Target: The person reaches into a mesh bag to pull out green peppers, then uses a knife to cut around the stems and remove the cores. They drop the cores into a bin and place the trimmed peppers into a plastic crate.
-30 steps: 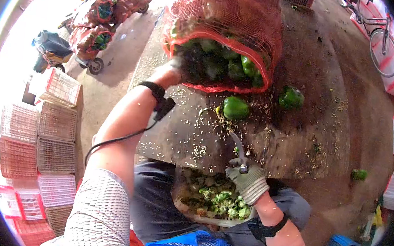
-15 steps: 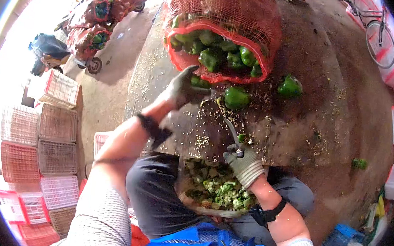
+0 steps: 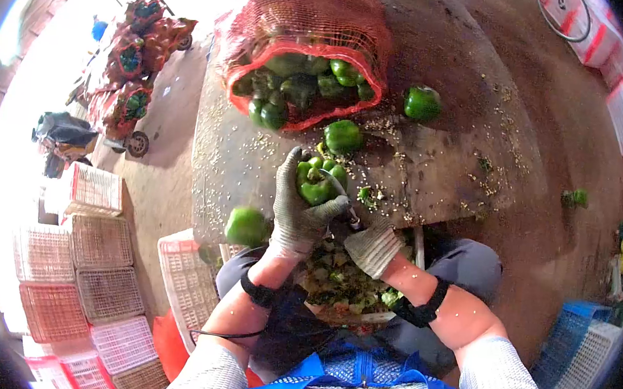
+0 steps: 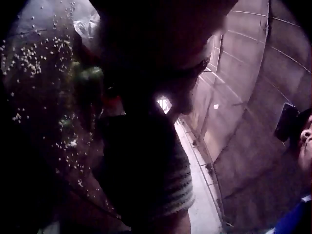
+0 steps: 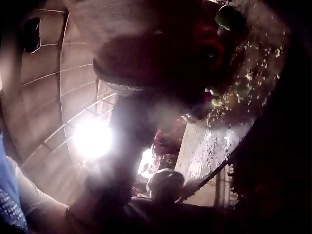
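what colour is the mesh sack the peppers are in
Red. The mesh sack shows best in the head view.

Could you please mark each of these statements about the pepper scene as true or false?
1. The left hand grips a green pepper. True.
2. The red mesh sack is empty. False: green peppers fill its open mouth.
3. A loose pepper lies on the wooden table, right of the sack's mouth. True.
4. The right hand rests on the sack. False: it is at the table's near edge beside the left hand, and its fingers hold a knife at the gripped pepper.
5. Cut green scraps lie just below both hands. True.
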Tool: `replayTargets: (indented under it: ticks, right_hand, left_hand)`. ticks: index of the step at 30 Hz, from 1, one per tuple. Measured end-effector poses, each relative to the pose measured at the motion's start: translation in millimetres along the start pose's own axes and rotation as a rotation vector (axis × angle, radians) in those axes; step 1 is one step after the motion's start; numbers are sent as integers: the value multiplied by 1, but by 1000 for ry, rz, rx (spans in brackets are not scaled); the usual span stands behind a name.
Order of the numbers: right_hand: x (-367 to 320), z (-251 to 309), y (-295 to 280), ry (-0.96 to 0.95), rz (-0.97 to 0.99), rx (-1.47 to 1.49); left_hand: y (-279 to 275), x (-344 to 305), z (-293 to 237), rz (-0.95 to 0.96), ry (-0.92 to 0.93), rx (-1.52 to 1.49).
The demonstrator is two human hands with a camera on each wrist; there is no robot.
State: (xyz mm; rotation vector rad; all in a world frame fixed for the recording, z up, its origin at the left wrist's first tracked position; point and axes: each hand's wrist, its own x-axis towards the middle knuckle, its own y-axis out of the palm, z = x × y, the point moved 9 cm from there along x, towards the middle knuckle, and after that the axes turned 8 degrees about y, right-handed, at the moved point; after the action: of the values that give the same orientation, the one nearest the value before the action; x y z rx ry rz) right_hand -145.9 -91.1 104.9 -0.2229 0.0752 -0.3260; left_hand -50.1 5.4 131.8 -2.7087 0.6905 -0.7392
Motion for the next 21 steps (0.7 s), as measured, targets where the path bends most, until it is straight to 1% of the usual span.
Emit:
replayTargets:
  ticks: [1,2,3,4,7,8,9,11,13,14,15,16,17,18,20,21]
  right_hand:
    - [1,-8,1,-21,2,53]
    - [5,-12,3,-41,10,103]
    - [7,-13,3,-61,21,152]
    - [6,-16,-1,-42,2,37]
    - [13,-19,2,106,30,-122]
    - [15,-16,3,123,19,-148]
    - [18,-18,6,136,60,-207]
    - [23,-23,12,163,139,-323]
    - [22,-14,14,-102,-32,-445]
    - [19,-15,21,-241,-111,-506]
    - [20,-62,38,-85,-84,-230]
    - [16,-121,67,72,-51,44]
    - [18,-103,65,190,61,-181]
    - [18,-81,62,275,198,-421]
    - [12,-96,56,152,140,-427]
    - [11,-119,51,319,141,-93]
  left_hand:
    - [3,0,1,17,31,25]
    - [5,0,-6,35,60,115]
    - [6,0,-4,11,50,105]
    - [7,0,-1,-18,36,96]
    - [11,8,-2,-124,26,-64]
    - [11,14,-8,-149,22,-109]
    - [12,20,-14,-171,22,-156]
    - [16,26,-3,-313,-131,-480]
    - [16,27,27,-416,-323,-679]
    - [15,29,37,-410,-386,-754]
    - [12,37,42,-448,-351,-847]
    - [12,42,43,-454,-374,-1013]
    - [10,48,44,-462,-389,-1180]
    - [5,48,59,-462,-486,-1282]
    - [-6,51,72,-447,-527,-1301]
    - [-10,48,77,-441,-547,-1314]
